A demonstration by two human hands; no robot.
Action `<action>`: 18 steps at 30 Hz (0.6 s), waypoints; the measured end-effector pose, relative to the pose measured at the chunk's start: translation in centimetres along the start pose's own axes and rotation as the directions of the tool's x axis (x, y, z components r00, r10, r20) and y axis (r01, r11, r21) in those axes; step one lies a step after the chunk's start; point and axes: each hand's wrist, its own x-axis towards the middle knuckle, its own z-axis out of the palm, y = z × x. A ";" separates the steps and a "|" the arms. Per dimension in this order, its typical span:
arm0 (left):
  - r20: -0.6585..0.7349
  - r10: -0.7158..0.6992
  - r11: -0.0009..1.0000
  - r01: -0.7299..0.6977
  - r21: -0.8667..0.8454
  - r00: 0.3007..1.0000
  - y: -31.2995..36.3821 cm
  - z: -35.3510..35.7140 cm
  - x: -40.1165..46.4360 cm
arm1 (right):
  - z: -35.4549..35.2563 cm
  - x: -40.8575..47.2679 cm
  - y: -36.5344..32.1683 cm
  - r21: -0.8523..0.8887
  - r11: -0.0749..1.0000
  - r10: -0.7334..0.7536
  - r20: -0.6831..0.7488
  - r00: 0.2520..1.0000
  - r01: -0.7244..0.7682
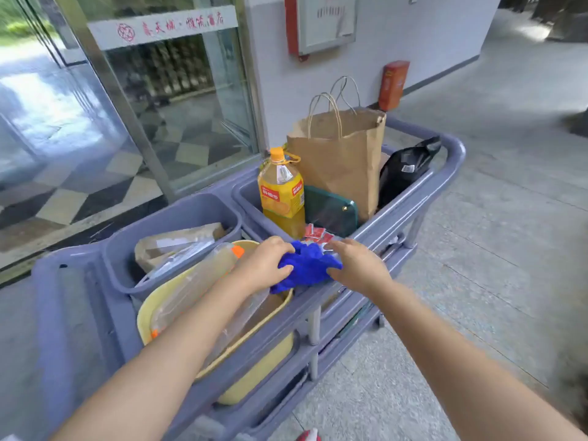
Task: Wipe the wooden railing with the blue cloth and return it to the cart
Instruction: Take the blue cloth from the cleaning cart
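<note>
Both forearms are reaching over the cart (410, 202); the left hand (265, 264) and right hand (359, 265) are gripping the crumpled blue cloth (307, 265) between their curled fingers (282, 248).

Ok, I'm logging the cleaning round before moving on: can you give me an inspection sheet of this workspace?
Surface: grey cart, its bins loaded.
Job's things: blue cloth bunched over the cart's near rim; wooden railing not in view.
Clutter: orange drink bottle, paper bag, green pouch, black bag, yellow basin, clear bottle.
Grippers: left hand and right hand both hold the blue cloth.
Cables: nothing seen.
Surroundings: glass door, white wall, stone floor, red box by the wall.
</note>
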 end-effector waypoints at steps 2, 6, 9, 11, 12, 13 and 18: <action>0.031 -0.001 1.000 0.002 -0.009 1.000 -0.8 -0.2 1.1 | 0.4 1.4 -0.6 -0.025 1.000 0.016 -0.015 1.000 -0.016; 0.211 0.068 0.997 -0.062 -0.033 0.975 -1.0 0.2 2.5 | 1.4 3.3 -1.3 -0.081 0.996 0.038 0.114 0.993 -0.029; 0.249 0.114 0.994 -0.110 -0.028 0.962 -1.0 0.6 3.0 | 1.6 3.5 -1.1 -0.115 0.993 -0.015 0.170 0.985 0.035; 0.237 0.128 0.992 -0.130 -0.008 0.963 -0.9 0.9 3.2 | 1.6 3.2 -0.8 -0.101 0.992 -0.050 0.193 0.980 0.070; 0.232 0.136 0.990 -0.141 0.004 0.963 -0.9 0.9 3.3 | 1.5 3.0 -0.7 -0.100 0.992 -0.062 0.198 0.978 0.083; 0.233 0.145 0.988 -0.152 0.015 0.962 -0.8 0.7 3.5 | 1.3 2.8 -0.5 -0.100 0.991 -0.066 0.193 0.979 0.086; 0.198 0.228 0.974 -0.224 -0.046 0.953 0.6 -2.1 5.3 | -1.4 1.9 0.4 0.016 1.000 -0.004 0.052 0.999 0.003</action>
